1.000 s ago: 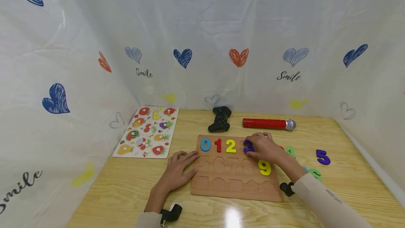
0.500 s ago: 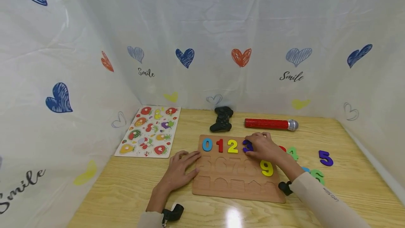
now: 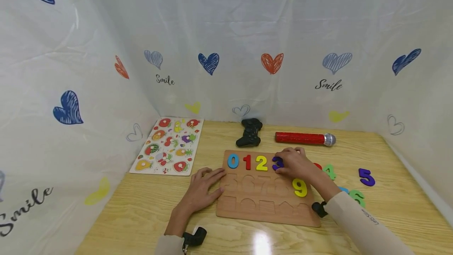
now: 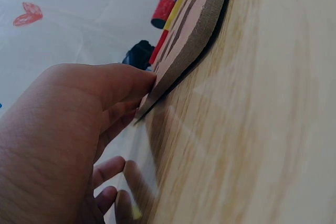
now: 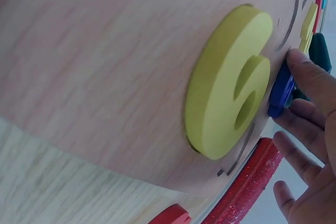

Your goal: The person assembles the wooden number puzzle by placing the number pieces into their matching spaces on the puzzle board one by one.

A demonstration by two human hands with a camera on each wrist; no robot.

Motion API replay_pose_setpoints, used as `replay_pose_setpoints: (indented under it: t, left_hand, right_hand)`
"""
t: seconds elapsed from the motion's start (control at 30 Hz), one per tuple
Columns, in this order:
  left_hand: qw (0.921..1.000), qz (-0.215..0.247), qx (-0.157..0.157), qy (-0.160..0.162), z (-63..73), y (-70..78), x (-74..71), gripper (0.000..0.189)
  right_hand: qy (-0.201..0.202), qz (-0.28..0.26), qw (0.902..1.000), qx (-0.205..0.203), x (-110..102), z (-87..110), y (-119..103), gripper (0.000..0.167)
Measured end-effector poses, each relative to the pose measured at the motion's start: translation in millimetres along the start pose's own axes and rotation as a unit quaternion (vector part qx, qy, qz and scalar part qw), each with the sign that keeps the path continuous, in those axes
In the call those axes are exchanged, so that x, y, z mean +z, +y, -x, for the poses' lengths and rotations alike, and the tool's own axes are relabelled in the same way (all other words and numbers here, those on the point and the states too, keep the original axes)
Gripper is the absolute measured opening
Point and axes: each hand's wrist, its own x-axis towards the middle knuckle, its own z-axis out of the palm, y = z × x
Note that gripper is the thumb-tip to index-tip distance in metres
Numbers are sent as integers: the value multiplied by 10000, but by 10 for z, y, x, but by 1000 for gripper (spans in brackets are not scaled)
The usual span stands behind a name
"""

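A brown wooden number board (image 3: 262,215) lies flat on the table. My right hand (image 3: 297,164) pinches a dark purple number 3 (image 3: 277,163) between thumb and fingers, at the board's top row. To its left in that row sit a blue 0 (image 3: 233,161), a red 1 (image 3: 247,162) and a yellow 2 (image 3: 262,163). Below the right hand is a yellow 9 (image 3: 300,188) on the board, seen large in the right wrist view. My left hand (image 3: 201,192) rests by the board's left edge, its thumb and fingertips touching the edge.
Right of the board lie a purple 5 (image 3: 366,177), a green 4 (image 3: 329,171), a green 6 (image 3: 357,197), and red and blue pieces partly hidden by the arm. Behind are a black game controller (image 3: 249,132) and a red microphone (image 3: 301,137). A fruit puzzle board (image 3: 170,145) lies left.
The head view has shifted slightly, so everything sits a little further right in it. Both hands keep their places at the board, the right still on the purple 3.
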Motion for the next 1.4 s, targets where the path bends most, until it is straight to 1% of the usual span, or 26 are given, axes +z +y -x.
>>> replay_pose_setpoints:
  t: [0.23,0.5,0.67,0.83,1.0,1.13,1.4]
  left_hand:
    - [10000,36,-9,-74,-45,50,2,52]
    - [10000,-4,39,-68,-61,49,36,51]
    - [10000,-35,38,-81,-55,27,40,52]
    - [9999,-83,20,-53,-42,-1,49,51]
    - [10000,40,-59,-57,-16,-7,35,52]
    - [10000,34,-68,-22,-1,-18,34,52]
    - [10000,-31,-85,-21,11,-19,24,52]
  right_hand:
    - [32,-20,10000,74,-36,70,24,52]
    - [215,-45,9998,30,-72,190,69,56]
    - [328,-57,9994,99,-114,310,98,54]
    - [519,-134,9985,78,-131,439,150,52]
    - [702,-185,9974,21,-138,561,204,49]
    - [838,-205,9963,-6,-146,660,246,50]
    - [863,-166,9958,236,-128,813,361,52]
